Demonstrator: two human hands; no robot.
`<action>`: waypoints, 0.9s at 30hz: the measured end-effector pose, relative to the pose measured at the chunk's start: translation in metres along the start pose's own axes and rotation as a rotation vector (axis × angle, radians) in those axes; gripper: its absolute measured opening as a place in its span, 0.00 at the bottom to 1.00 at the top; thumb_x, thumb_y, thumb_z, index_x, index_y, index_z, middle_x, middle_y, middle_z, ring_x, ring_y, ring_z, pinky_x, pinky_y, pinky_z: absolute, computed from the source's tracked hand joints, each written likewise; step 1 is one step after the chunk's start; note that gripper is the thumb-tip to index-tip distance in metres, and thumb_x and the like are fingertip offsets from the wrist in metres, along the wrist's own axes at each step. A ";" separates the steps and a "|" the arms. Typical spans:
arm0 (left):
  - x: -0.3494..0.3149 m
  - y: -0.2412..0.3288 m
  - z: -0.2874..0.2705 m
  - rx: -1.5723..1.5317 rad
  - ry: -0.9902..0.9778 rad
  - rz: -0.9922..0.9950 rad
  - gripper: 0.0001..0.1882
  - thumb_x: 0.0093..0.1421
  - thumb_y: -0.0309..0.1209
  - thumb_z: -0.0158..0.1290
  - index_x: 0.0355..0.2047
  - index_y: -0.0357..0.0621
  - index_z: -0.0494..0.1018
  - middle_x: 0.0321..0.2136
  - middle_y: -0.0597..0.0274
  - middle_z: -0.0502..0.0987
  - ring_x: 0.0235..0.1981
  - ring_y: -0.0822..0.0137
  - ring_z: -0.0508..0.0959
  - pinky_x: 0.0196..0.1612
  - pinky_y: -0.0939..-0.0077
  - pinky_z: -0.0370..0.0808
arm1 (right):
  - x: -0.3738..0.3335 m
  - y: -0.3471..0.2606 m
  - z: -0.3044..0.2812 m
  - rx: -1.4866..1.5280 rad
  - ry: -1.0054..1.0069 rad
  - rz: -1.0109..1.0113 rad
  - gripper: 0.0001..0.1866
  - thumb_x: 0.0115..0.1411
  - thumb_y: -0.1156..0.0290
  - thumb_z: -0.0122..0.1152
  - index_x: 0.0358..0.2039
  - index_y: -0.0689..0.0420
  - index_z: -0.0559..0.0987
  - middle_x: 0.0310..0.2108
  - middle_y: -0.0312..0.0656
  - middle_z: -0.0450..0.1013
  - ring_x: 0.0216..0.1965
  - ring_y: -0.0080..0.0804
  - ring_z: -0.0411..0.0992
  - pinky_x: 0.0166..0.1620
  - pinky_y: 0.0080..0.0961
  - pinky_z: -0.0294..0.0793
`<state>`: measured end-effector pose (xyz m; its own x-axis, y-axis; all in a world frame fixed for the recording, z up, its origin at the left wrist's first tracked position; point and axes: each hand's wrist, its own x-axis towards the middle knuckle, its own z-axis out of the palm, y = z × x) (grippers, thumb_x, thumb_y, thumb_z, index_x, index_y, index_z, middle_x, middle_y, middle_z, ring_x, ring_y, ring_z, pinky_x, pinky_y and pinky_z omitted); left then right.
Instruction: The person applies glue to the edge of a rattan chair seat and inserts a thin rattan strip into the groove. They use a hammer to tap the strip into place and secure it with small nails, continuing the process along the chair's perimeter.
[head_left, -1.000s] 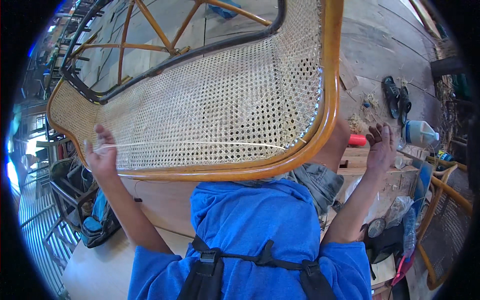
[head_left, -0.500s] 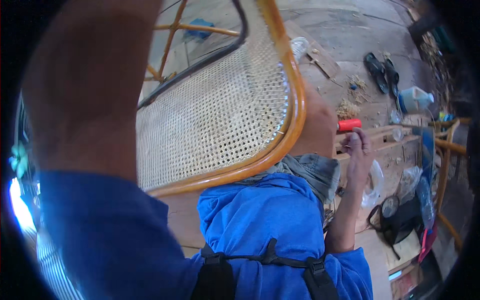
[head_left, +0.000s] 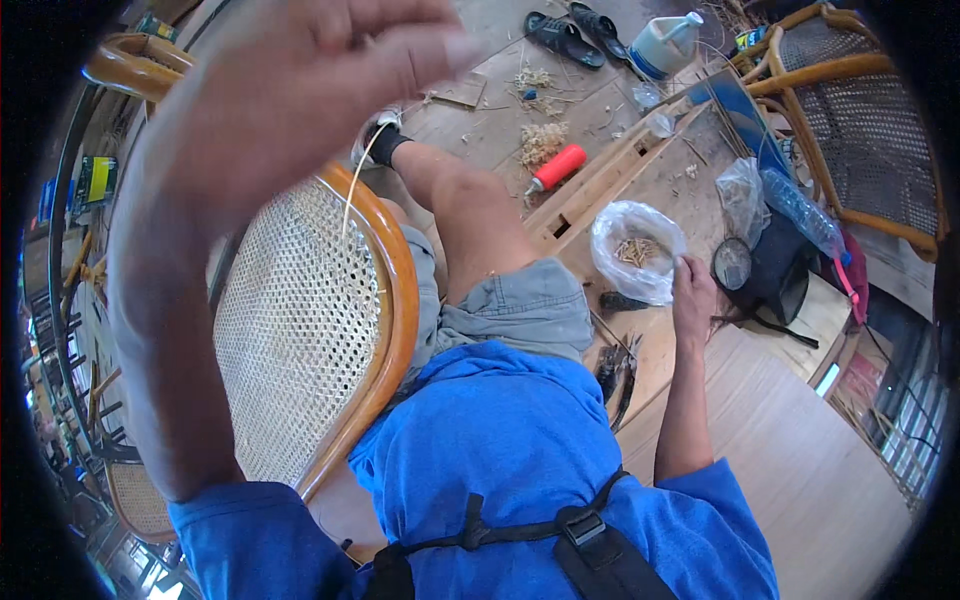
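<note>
My left hand (head_left: 330,85) is raised over the chair's woven cane panel (head_left: 290,340), which leans against my lap in its glossy bent rattan frame (head_left: 405,300). Motion smears its fingers, and the thumb sticks out to the right. A thin cane strand (head_left: 357,185) rises from the panel's edge toward this hand; whether the fingers hold it is unclear. To the right, my right hand (head_left: 692,300) pinches the rim of a clear plastic bag (head_left: 655,287). Small wooden pegs (head_left: 637,252) lie inside the open bag.
A red squeeze bottle (head_left: 562,166) lies by a slotted wooden beam (head_left: 610,180). Beyond are shavings (head_left: 543,145), black sandals (head_left: 565,40) and a white jug (head_left: 665,45). At right sit a black bag (head_left: 780,275), a plastic bottle (head_left: 800,210) and another cane chair (head_left: 860,120).
The view has swung rightward. My right hand has gone from beside the red bottle to the plastic bag and grips its rim. My left hand has come into sight above the panel.
</note>
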<state>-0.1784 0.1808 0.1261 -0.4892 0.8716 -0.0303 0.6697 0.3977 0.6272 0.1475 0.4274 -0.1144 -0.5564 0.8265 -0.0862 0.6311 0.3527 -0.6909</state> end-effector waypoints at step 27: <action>-0.035 0.007 0.278 -1.644 -0.238 -0.428 0.13 0.61 0.36 0.49 0.41 0.41 0.72 0.31 0.69 0.75 0.31 0.79 0.72 0.33 0.86 0.69 | -0.046 -0.102 0.011 0.692 -0.425 0.378 0.03 0.58 0.74 0.55 0.31 0.59 0.74 0.21 0.33 0.70 0.18 0.15 0.63 0.18 0.13 0.60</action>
<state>-0.0015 0.2329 -0.0851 -0.2773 0.8703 -0.4070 -0.7846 0.0393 0.6187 0.1023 0.3487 -0.0478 -0.6175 0.5531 -0.5593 0.4222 -0.3669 -0.8289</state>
